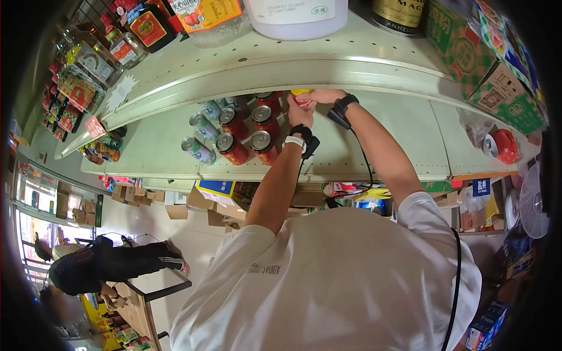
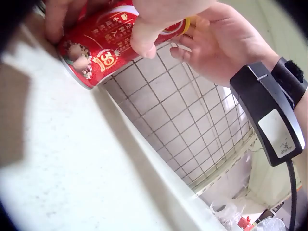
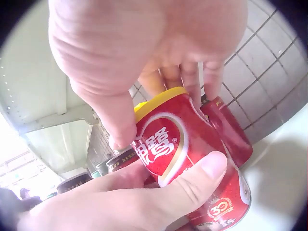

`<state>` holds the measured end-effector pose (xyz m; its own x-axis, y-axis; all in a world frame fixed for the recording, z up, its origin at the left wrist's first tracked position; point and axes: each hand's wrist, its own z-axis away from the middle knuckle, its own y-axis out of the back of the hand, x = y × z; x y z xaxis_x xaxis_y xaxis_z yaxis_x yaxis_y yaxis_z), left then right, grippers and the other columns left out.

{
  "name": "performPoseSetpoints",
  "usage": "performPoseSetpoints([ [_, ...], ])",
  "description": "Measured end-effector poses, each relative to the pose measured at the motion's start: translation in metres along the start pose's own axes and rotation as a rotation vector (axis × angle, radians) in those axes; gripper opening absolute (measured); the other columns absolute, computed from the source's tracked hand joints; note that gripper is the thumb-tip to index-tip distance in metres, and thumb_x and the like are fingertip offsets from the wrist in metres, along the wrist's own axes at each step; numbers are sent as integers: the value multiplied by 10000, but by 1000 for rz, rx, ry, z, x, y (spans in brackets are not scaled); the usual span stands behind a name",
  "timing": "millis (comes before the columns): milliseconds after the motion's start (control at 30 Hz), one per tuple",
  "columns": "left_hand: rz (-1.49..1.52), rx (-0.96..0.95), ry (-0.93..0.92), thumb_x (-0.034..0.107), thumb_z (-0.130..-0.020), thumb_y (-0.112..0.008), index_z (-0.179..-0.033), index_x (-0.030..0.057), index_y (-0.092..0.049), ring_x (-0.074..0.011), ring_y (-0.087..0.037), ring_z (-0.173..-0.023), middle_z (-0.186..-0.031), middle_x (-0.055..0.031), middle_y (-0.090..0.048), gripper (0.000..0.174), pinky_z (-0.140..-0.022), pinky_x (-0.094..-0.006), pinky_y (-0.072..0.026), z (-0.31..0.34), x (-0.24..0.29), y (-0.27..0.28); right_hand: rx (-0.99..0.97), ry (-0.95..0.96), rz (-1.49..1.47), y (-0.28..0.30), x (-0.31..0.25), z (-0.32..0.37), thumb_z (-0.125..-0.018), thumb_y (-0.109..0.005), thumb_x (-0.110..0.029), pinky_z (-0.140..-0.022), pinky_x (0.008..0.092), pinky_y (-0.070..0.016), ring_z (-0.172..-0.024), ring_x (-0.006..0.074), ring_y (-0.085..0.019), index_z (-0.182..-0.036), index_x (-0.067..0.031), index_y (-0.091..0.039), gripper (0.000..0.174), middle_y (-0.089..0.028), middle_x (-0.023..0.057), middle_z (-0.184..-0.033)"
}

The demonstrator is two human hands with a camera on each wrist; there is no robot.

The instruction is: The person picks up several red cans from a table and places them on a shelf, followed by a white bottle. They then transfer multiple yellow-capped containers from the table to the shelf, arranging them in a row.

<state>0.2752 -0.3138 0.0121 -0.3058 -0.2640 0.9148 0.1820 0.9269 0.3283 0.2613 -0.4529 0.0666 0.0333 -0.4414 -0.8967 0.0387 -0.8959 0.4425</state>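
A red can with a yellow lid (image 3: 192, 139) is between my two hands, near the back of the lower shelf. My left hand (image 1: 300, 112) grips it round the side; in the right wrist view the left thumb (image 3: 204, 171) lies across its printed front. At the lid end, my right hand (image 1: 325, 96) has its thumb on one side and its fingers on the other. In the left wrist view the can (image 2: 103, 48) leans at a slant, its lower rim close over the white shelf. Behind it stands another red can (image 3: 231, 132), partly hidden.
Left of my hands stand rows of dark red cans (image 1: 227, 149) and pale green cans (image 1: 198, 151). The upper shelf's edge (image 1: 281, 79) overhangs, with a tiled wall (image 2: 159, 101) behind. A red bag (image 1: 507, 147) lies far right. Another person (image 1: 111, 266) stands at a table, lower left.
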Motion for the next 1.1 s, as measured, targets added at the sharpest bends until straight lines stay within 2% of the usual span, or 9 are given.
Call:
performPoseSetpoints([
  [167, 85, -45, 25, 224, -736, -844, -1421, 95, -355, -390, -640, -1071, -1190, -212, -636, 851, -908, -451, -521, 4, 5, 5, 50, -2, 161, 1, -40, 29, -899, -704, -307, -970, 345, -472, -1067, 213, -617, -1337, -31, -528, 547, -650, 97, -1239],
  [267, 54, -18, -33, 205, -751, -822, -1450, 90, -330, -393, -645, -1068, -1201, -226, -629, 863, -906, -451, -526, 3, -5, 1, 222, 189, 33, -12, -39, 48, -885, -720, -273, -976, 354, -471, -1104, 223, -606, -1346, -30, -518, 558, -629, 122, -1271],
  [300, 6, -37, 10, 197, -756, -814, -1460, 87, -320, -396, -642, -1075, -1208, -231, -626, 867, -910, -451, -524, 4, -8, 0, 275, 189, 20, -16, -38, 51, -818, -767, -145, -1031, 369, -438, -1215, 251, -543, -1381, -17, -463, 653, -575, 144, -1341],
  [400, -109, -26, 151, 168, -776, -785, -1498, 74, -274, -410, -629, -1101, -1244, -249, -609, 890, -925, -450, -519, 15, -13, 3, 419, 159, -122, -40, -14, 58, -850, -746, -160, -1041, 364, -443, -1259, 253, -533, -1418, -7, -416, 674, -569, 174, -1338],
  [500, -91, 109, -40, 110, -780, -767, -1396, 21, -356, -345, -668, -1036, -1129, -209, -667, 746, -893, -416, -528, 17, -34, -7, 526, 89, -118, -64, 16, 60, -870, -727, -160, -1014, 356, -468, -1213, 258, -572, -1424, 1, -407, 660, -568, 189, -1334],
  [633, 67, 31, 3, 30, -796, -717, -1336, -5, -447, -236, -672, -1000, -1125, -176, -672, 604, -860, -333, -530, 17, -41, -7, 527, 68, -123, -72, 39, 59, -900, -683, -120, -932, 343, -518, -1120, 250, -633, -1400, -9, -455, 561, -621, 188, -1261],
  [800, 194, -51, 54, -40, -790, -654, -1221, -11, -560, -164, -665, -952, -1108, -123, -678, 442, -811, -280, -525, 22, -46, 1, 533, 49, -104, -72, 42, 59, -921, -667, -101, -950, 344, -505, -1161, 218, -605, -1375, -6, -487, 498, -635, 159, -1241],
  [900, 311, -19, -65, -63, -785, -636, -1264, -5, -545, -155, -660, -953, -1109, -99, -677, 492, -802, -276, -521, 20, -58, -2, 542, 63, -114, -73, 50, 58, -907, -674, -61, -949, 338, -509, -1178, 215, -603, -1374, -5, -489, 505, -640, 155, -1240],
  [1100, 395, -85, 27, -104, -782, -600, -1307, -4, -520, -144, -622, -1039, -1163, -101, -653, 541, -860, -270, -493, 26, -42, 7, 583, 89, -131, -74, 50, 58, -866, -706, -60, -891, 306, -538, -1150, 212, -641, -1343, -11, -531, 511, -669, 169, -1218],
])
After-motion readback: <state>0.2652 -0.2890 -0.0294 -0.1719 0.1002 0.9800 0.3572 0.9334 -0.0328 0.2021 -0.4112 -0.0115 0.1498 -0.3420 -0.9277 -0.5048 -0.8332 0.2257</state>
